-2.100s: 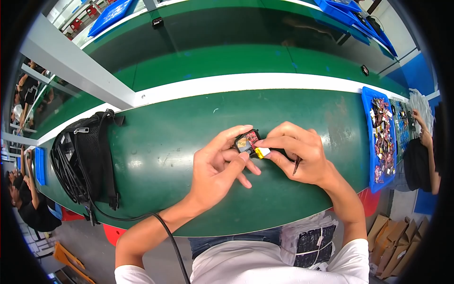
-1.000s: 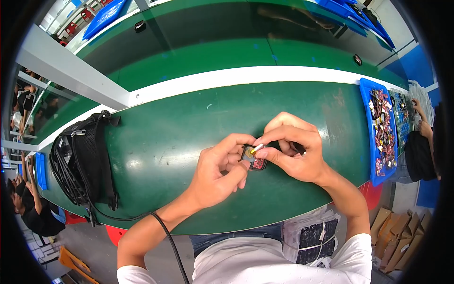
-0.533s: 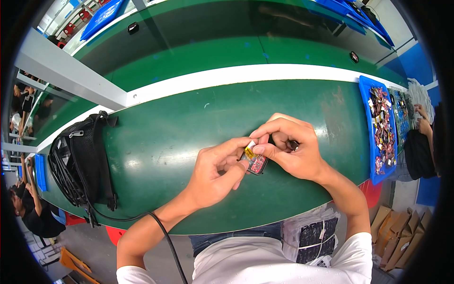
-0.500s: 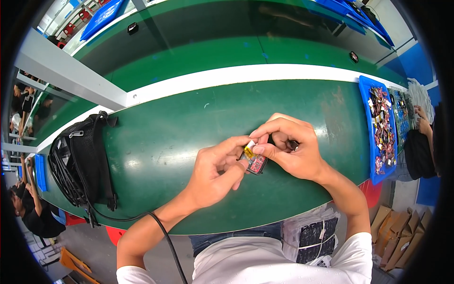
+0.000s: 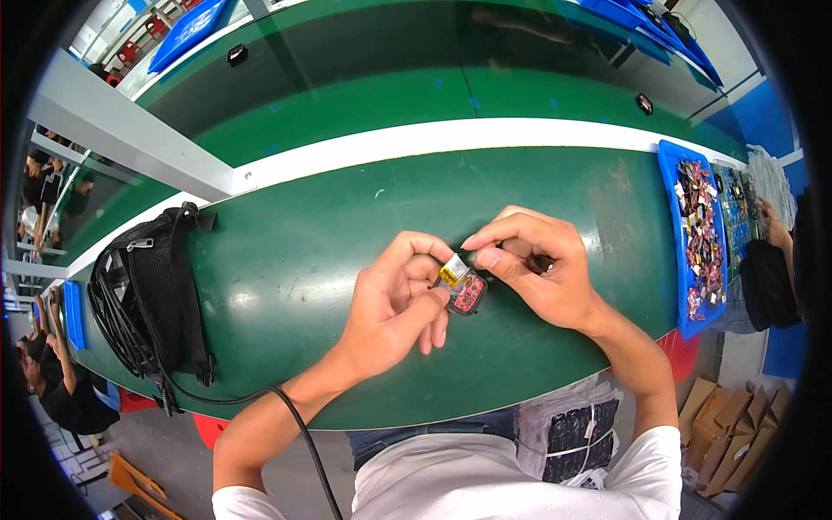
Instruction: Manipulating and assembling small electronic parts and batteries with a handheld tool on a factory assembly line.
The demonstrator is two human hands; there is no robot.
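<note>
My left hand (image 5: 387, 299) pinches a small electronic device (image 5: 469, 295) between thumb and fingers, above the green worktop. The device is an open dark case with a red circuit board inside. A small silver battery pouch with yellow tape (image 5: 451, 270) sticks up at its upper left, against my left fingertips. Just right of it is my right hand (image 5: 542, 269), its thumb and index finger slightly apart and off the battery. Its other fingers curl inward around something dark, mostly hidden, that I cannot make out.
A black mesh bag with cables (image 5: 147, 295) lies at left. On the right, a blue tray (image 5: 672, 217) holds many small wired parts, with circuit boards (image 5: 737, 208) beside it. Beyond the white rail (image 5: 433, 134), a green belt (image 5: 364, 104) carries small black devices. Another person's hand (image 5: 774, 227) is at far right.
My right thumb and index finger have come away from the battery. My left index finger has lifted slightly, leaving the device more exposed. Devices on the belt have shifted slightly left.
</note>
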